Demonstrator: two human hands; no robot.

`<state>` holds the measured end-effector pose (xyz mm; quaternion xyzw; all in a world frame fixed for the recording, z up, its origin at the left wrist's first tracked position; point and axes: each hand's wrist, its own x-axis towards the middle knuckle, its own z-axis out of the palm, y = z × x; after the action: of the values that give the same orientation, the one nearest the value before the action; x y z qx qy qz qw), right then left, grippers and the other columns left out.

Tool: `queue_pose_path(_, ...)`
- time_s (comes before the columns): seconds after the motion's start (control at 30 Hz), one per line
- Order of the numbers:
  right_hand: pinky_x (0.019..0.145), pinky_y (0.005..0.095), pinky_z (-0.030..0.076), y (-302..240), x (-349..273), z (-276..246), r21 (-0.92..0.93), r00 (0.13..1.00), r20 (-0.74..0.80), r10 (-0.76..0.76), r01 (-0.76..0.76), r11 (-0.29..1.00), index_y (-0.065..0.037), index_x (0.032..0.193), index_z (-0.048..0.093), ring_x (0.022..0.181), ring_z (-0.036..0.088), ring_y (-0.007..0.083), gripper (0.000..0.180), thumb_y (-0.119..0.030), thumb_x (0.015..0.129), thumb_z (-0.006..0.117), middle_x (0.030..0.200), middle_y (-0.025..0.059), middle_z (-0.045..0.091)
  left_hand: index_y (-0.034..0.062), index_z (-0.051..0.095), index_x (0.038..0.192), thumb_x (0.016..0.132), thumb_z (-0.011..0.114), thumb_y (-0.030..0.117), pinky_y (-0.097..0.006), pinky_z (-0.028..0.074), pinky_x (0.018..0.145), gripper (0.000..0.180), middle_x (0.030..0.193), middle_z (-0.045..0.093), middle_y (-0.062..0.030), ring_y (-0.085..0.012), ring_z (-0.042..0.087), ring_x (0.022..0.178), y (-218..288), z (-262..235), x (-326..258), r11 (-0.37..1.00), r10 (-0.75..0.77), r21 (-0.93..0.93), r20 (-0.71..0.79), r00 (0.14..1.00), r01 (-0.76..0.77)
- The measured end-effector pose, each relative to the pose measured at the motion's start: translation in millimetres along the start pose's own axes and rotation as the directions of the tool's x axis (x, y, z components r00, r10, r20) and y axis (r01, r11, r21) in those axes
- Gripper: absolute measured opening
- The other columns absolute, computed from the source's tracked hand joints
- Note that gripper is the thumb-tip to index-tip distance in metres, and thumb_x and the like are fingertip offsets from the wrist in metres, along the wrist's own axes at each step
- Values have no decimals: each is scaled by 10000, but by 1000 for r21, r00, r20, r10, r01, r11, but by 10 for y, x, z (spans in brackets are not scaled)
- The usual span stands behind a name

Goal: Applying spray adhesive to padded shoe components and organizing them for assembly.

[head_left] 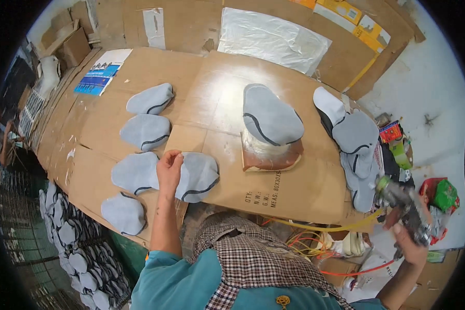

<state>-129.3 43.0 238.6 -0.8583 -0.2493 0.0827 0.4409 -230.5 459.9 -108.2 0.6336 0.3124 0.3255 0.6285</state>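
Note:
My left hand [169,169] rests with curled fingers on a grey fabric shoe piece [199,175] lying on the cardboard-covered table [294,191]. Beside it lies another grey piece [134,174], with more in a column: one further up [145,131], one at the top [151,99] and one nearest the front edge [124,213]. My right hand [411,232] is off the table's right side, gripping a grimy spray gun [405,206] fed by a yellow hose [320,226]. A grey piece [270,115] sits on a stained board [271,155] at the centre.
A stack of grey pieces [356,150] lies at the table's right edge. A plastic sheet [274,39] and cardboard sheets lean at the back. Several finished pieces fill a rack [72,243] at lower left. Clutter, green bags and orange hoses [346,268] lie at the right.

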Motion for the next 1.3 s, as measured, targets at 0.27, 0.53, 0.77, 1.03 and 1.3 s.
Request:
queue_pose_path(0.27, 605, 259, 453, 334, 251, -729, -277, 945, 309, -108, 198, 940, 19, 1171, 446, 656, 550, 136, 562, -149, 676, 654, 838, 76, 559, -10, 580, 885, 785, 555, 55, -222, 439, 655, 122, 754, 581, -25, -99, 539, 686, -6, 14, -150, 999, -22, 28, -111, 994, 25)
queue_pose_path(0.53, 544, 255, 443, 698, 607, -949, -100, 910, 359, -210, 261, 960, 36, 1155, 442, 573, 544, 140, 579, -163, 650, 642, 746, 91, 566, -26, 600, 882, 729, 583, 21, -246, 445, 702, 161, 784, 613, -66, -138, 568, 735, 59, 1050, -383, 961, -235, -152, -12, 972, 230)
queue_pose_path(0.77, 546, 243, 453, 1087, 544, -1393, -58, 982, 180, -59, 70, 996, 40, 1107, 475, 569, 570, 143, 588, -197, 600, 657, 733, 89, 568, -12, 605, 847, 710, 603, 59, -229, 412, 543, 154, 729, 563, -34, -107, 509, 633, 272, 1990, -420, 892, -401, -205, 52, 915, 402)
queue_pose_path(1.03, 568, 251, 438, 1373, 705, -1495, 21, 993, 115, -20, 18, 1000, 37, 1118, 463, 605, 546, 135, 630, -268, 618, 696, 719, 75, 558, -34, 563, 879, 720, 555, 45, -249, 417, 440, 178, 740, 512, -76, -167, 512, 595, 287, 2412, -373, 828, -501, -308, -31, 865, 469)
queue_pose_path(1.3, 581, 256, 441, 1722, 526, -1797, -35, 956, 278, -95, 109, 993, 40, 1051, 514, 628, 576, 169, 614, -309, 595, 732, 913, 134, 562, 127, 572, 887, 752, 565, 194, -377, 291, 758, 151, 848, 562, -3, -151, 508, 776, 21, 2084, -324, 842, -523, -269, -195, 830, 467)
